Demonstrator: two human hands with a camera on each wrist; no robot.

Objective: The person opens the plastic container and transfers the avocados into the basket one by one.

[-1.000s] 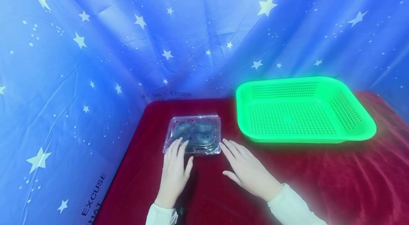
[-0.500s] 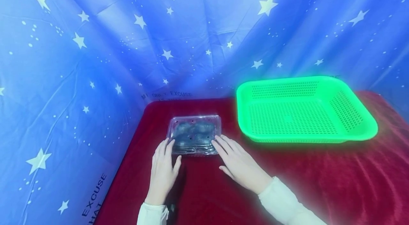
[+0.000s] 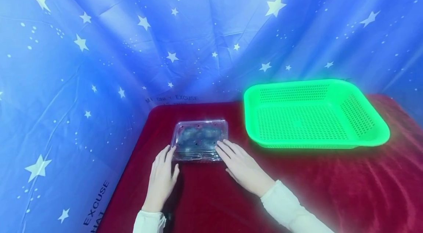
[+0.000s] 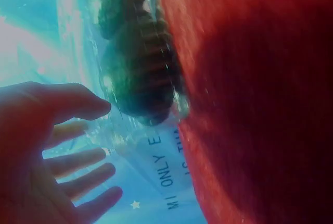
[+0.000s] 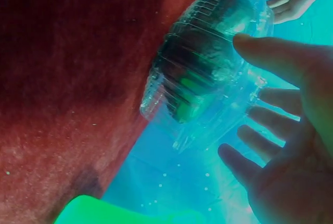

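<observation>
A clear plastic clamshell box (image 3: 199,139) with small holes in its lid lies on the red cloth. Dark, rounded items show through its walls; their kind is too blurred to tell. By the box's front left corner is my left hand (image 3: 161,179), fingers straight and spread. My right hand (image 3: 244,168) reaches over the front right corner, its fingers extended. In the left wrist view the thumb and fingers (image 4: 101,193) stand beside the box with nothing gripped. The right wrist view shows spread fingers (image 5: 239,164) next to the box; whether any fingertip touches it I cannot tell.
A bright green plastic basket (image 3: 297,143) with perforated walls stands on the red cloth (image 3: 211,203), to the right of the box. Blue star-printed fabric (image 3: 198,23) hangs behind the table and along its left side.
My left hand has shifted left from the box's front to its left corner. The right hand has moved left, its fingertips now over the right corner. The box stays in place.
</observation>
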